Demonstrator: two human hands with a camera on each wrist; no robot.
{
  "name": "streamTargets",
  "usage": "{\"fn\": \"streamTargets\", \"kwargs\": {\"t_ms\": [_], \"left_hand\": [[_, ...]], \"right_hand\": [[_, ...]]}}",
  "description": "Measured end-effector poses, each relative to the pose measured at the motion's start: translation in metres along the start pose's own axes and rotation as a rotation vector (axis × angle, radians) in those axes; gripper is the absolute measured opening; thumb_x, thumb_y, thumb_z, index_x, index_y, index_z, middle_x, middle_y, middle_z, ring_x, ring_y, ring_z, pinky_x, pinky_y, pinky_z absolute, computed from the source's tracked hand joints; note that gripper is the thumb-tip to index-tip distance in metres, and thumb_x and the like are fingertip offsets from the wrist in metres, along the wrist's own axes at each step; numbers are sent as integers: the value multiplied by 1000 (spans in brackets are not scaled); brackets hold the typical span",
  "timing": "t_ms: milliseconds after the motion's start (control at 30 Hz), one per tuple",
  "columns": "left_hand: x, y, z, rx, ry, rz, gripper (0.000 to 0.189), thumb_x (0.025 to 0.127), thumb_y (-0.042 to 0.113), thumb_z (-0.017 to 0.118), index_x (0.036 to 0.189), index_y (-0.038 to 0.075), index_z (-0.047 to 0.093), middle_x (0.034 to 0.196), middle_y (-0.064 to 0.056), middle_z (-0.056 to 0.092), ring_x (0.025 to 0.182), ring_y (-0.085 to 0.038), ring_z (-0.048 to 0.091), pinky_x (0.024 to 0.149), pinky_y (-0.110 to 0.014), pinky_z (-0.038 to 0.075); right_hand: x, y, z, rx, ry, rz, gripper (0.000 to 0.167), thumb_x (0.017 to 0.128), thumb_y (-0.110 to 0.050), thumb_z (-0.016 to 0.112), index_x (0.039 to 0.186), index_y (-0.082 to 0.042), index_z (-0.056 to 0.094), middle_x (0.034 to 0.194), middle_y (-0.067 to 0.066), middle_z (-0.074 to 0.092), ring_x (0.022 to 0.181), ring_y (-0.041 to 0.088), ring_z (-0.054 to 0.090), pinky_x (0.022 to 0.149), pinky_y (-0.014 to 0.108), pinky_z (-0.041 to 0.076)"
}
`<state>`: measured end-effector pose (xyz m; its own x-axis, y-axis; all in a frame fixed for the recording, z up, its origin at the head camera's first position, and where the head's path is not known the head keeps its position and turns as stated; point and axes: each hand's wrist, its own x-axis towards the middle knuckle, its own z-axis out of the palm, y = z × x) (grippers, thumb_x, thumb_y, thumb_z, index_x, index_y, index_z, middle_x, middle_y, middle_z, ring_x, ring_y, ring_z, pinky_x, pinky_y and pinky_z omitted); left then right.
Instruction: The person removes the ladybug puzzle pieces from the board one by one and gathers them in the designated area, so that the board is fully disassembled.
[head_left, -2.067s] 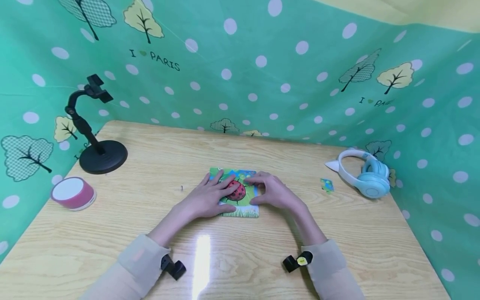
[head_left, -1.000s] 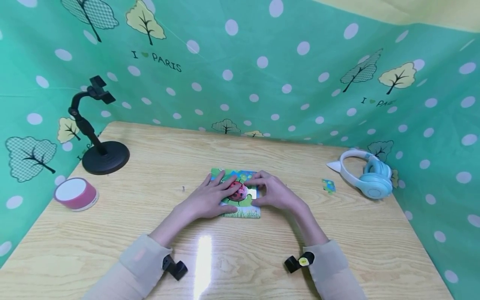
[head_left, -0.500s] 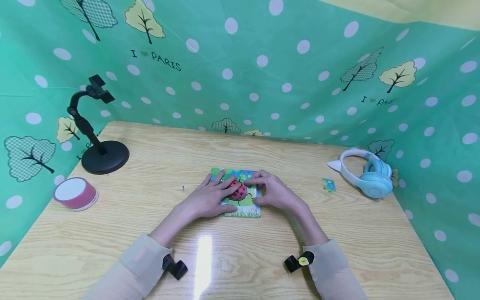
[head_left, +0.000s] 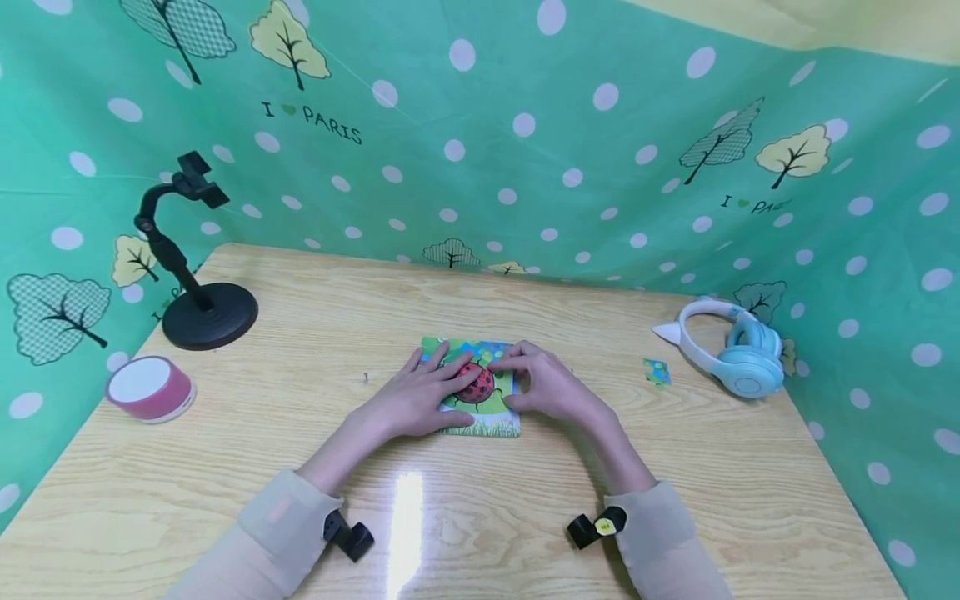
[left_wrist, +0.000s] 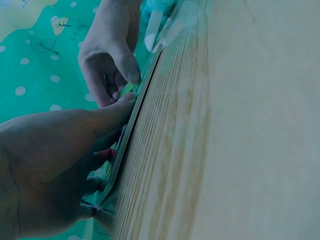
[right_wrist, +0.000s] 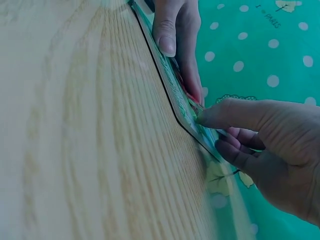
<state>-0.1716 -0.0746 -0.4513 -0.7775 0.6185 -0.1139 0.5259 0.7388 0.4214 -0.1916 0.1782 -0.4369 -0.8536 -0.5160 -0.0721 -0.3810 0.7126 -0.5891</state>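
A jigsaw puzzle board (head_left: 491,428) with a red ladybug picture lies on the wooden table in the head view. My left hand (head_left: 412,402) rests over its left part, fingers spread and the thumb along the near edge. At the board's right side, my right hand (head_left: 551,385) pinches a small green puzzle piece (left_wrist: 128,89) between thumb and curled fingers, close over the board. Most of that piece is hidden by the fingers. In the right wrist view, the right thumb and fingertips are right at the board's edge (right_wrist: 175,107), with the left hand beyond.
A loose blue-green puzzle piece (head_left: 657,372) lies to the right, near light blue headphones (head_left: 742,362). At left stand a black phone holder (head_left: 208,315) and a pink round device with a white top (head_left: 153,392). A polka-dot curtain (head_left: 480,167) surrounds the table.
A pale, glossy patch seen on the ladybug's right side one second ago now shows red with spots. Both hands stay in nearly the same places.
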Motion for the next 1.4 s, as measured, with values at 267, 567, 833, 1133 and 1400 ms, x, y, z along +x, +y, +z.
{"fn": "streamTargets", "kwargs": {"t_ms": [267, 567, 833, 1133, 1400], "left_hand": [[-1, 2, -2, -5, -13, -15, 75, 97, 60, 59, 161, 27, 36, 174, -1, 17, 163, -37, 3, 130, -65, 4], [0, 2, -1, -10, -13, -15, 75, 98, 59, 60, 161, 26, 37, 175, -1, 16, 163, -37, 3, 130, -64, 3], [0, 2, 0, -12, -15, -21, 75, 97, 60, 59, 160, 26, 37, 175, -1, 15, 163, -37, 2, 130, -64, 2], [2, 2, -1, -10, -31, -17, 75, 98, 61, 58, 161, 27, 36, 175, -1, 13, 163, -37, 1, 130, -64, 3], [-1, 2, -3, -5, -34, -26, 75, 98, 61, 58, 161, 28, 35, 175, 0, 13, 163, -35, 0, 131, -62, 1]], "right_hand": [[0, -5, -1, -28, -5, -6, 55, 77, -4, 78, 131, -14, 72, 122, 6, 62, 103, 20, 59, 87, 32, 52], [-2, -2, -5, -50, 19, -20, 51, 78, -7, 80, 129, -13, 73, 118, 5, 68, 88, 16, 59, 74, 24, 51], [-4, 1, -11, -74, -2, -35, 53, 80, -9, 82, 132, -9, 71, 121, 7, 68, 83, 13, 61, 73, 23, 52], [-7, 12, -18, 16, 9, 0, 51, 81, -11, 84, 130, -10, 72, 120, 4, 73, 101, 17, 66, 89, 34, 59], [-16, 24, -28, 23, 24, -8, 55, 79, -16, 89, 131, -12, 71, 127, 5, 73, 114, 20, 69, 103, 42, 57]]}}
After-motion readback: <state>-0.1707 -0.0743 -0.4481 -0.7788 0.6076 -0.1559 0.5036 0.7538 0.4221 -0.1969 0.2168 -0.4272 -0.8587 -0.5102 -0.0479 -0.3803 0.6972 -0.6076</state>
